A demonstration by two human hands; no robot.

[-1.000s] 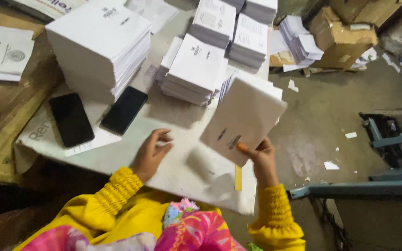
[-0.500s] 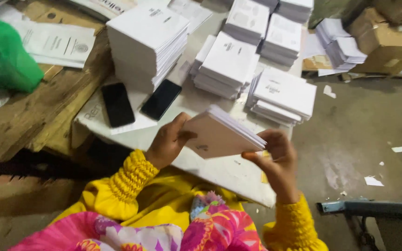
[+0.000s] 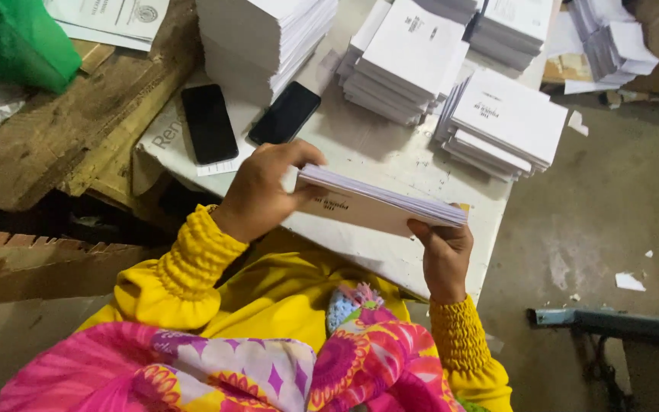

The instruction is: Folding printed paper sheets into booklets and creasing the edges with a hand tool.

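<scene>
Both my hands hold a thin stack of white printed booklets (image 3: 379,204) level above the near edge of the white table (image 3: 390,156). My left hand (image 3: 261,191) grips the stack's left end, thumb on top. Under the right end, my right hand (image 3: 442,248) supports it with the fingers curled up. Yellow sleeves cover both wrists.
Two black phones (image 3: 209,122) (image 3: 284,113) lie side by side on the table. A tall white stack (image 3: 261,38) and lower booklet stacks (image 3: 406,57) (image 3: 506,122) stand behind. Left are wooden boards (image 3: 62,130) and a green bag (image 3: 9,42). A blue metal frame (image 3: 619,324) stands on the floor at the right.
The booklet stack has tipped from a raised, face-on tilt to lying flat between both hands. My left hand left the table and took the stack's left end.
</scene>
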